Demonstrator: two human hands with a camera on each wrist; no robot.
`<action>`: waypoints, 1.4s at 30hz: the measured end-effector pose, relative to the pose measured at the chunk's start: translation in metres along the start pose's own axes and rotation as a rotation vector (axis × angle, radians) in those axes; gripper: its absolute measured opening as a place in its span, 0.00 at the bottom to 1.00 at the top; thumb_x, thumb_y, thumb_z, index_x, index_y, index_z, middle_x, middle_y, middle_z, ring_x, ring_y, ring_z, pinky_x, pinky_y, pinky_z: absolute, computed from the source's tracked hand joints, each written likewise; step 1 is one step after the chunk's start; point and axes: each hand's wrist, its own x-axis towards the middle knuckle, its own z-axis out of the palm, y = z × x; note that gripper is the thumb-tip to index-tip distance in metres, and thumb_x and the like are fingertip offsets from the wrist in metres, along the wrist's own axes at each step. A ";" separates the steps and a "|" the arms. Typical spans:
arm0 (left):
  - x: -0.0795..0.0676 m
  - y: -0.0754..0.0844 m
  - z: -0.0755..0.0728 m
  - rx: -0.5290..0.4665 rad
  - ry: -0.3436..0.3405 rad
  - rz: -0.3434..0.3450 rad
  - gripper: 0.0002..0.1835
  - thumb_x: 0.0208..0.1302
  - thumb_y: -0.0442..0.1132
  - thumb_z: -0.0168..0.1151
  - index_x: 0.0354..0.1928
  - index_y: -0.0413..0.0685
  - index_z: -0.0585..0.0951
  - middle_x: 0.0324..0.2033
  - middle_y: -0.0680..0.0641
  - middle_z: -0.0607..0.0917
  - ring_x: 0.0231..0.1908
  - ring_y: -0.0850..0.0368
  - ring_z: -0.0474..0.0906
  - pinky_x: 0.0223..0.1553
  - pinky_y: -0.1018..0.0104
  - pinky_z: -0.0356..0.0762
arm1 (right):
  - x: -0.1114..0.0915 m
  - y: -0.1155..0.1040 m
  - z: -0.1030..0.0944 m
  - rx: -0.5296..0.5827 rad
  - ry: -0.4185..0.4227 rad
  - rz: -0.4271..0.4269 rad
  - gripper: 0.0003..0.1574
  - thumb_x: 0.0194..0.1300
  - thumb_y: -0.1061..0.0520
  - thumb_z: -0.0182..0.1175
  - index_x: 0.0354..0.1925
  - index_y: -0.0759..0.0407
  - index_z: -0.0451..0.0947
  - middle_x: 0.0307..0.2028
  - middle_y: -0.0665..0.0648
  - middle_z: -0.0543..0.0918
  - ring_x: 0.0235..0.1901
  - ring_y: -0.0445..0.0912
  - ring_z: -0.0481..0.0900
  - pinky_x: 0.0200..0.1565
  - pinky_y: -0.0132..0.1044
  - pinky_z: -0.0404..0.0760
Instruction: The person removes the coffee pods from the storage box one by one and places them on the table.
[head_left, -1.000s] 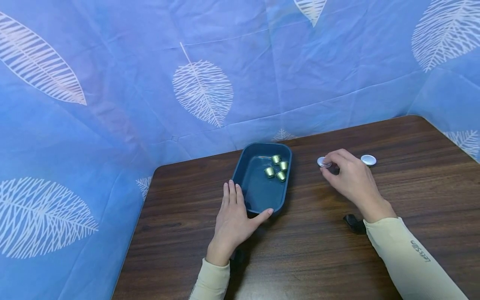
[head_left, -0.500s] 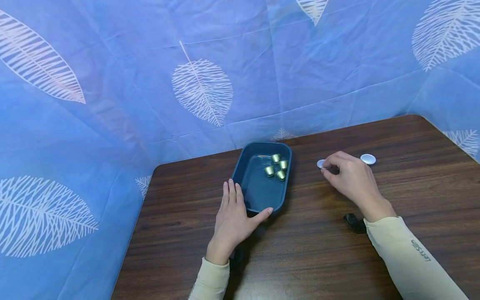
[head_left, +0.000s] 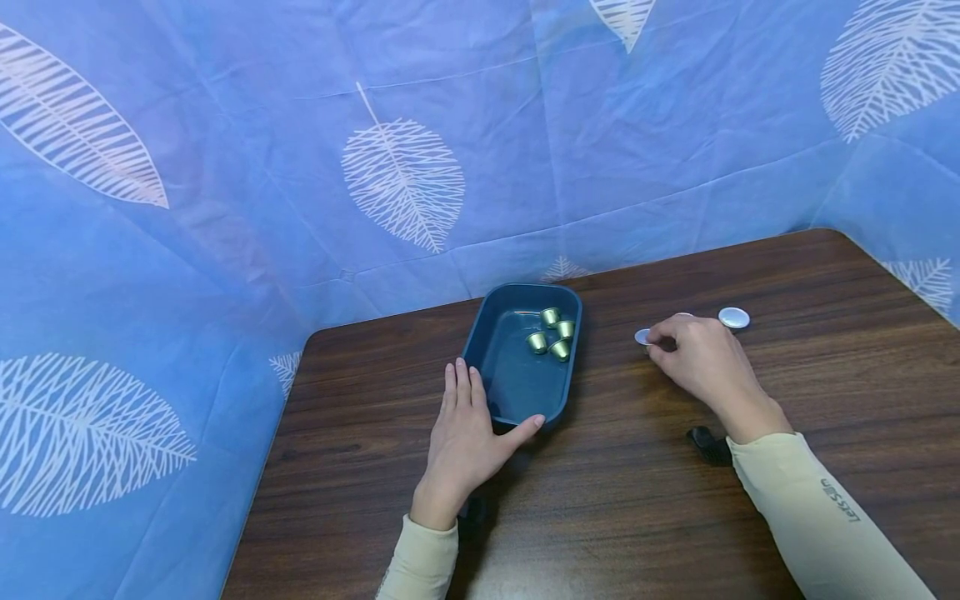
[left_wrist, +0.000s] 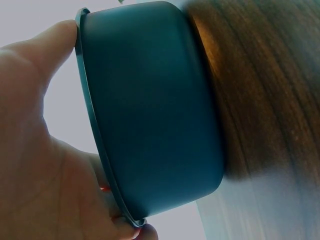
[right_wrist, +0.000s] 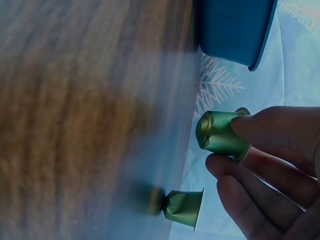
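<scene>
My right hand (head_left: pixel 701 354) pinches a green coffee capsule (right_wrist: pixel 220 132) between thumb and fingers; it appears raised off the table. In the head view only the pale lid of this held capsule (head_left: pixel 642 337) shows clearly. Another capsule (right_wrist: pixel 185 207) stands lid up on the table beside that hand. My left hand (head_left: pixel 468 442) rests on the rim of a dark blue tray (head_left: pixel 517 392), straight fingers along its left side and thumb at the near edge. Several green-gold capsules (head_left: pixel 551 333) lie toward the tray's far right.
The dark wooden table (head_left: pixel 622 517) ends at a blue leaf-print cloth (head_left: pixel 495 150) behind. A silver-lidded capsule (head_left: pixel 733 317) stands right of my right hand, and another lid (head_left: pixel 684 315) peeks out behind the knuckles. A black object (head_left: pixel 708 447) shows by my right wrist.
My right hand has moved slightly toward me with the pinched capsule, and a lid behind the knuckles has come into sight. The left hand and tray have stayed put.
</scene>
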 end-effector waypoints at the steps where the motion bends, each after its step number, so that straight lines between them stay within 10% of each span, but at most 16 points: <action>1: 0.000 0.000 0.000 -0.001 0.001 -0.001 0.66 0.63 0.80 0.62 0.85 0.36 0.55 0.87 0.35 0.47 0.87 0.38 0.40 0.84 0.42 0.54 | 0.000 0.000 0.000 -0.002 -0.015 0.009 0.08 0.67 0.63 0.71 0.44 0.62 0.92 0.46 0.66 0.92 0.42 0.60 0.89 0.42 0.61 0.85; 15: -0.001 0.001 -0.001 -0.008 -0.006 -0.005 0.66 0.63 0.80 0.61 0.85 0.37 0.54 0.87 0.36 0.47 0.88 0.39 0.38 0.85 0.41 0.53 | 0.001 0.004 0.000 -0.026 -0.132 0.067 0.11 0.69 0.60 0.71 0.48 0.63 0.91 0.47 0.68 0.91 0.39 0.61 0.88 0.36 0.59 0.83; 42: -0.002 0.002 -0.001 -0.013 -0.002 -0.010 0.66 0.62 0.80 0.62 0.85 0.37 0.54 0.87 0.35 0.48 0.88 0.38 0.39 0.84 0.39 0.55 | -0.002 0.004 -0.002 -0.072 -0.089 0.051 0.08 0.60 0.59 0.76 0.39 0.57 0.88 0.43 0.59 0.87 0.29 0.50 0.80 0.29 0.52 0.79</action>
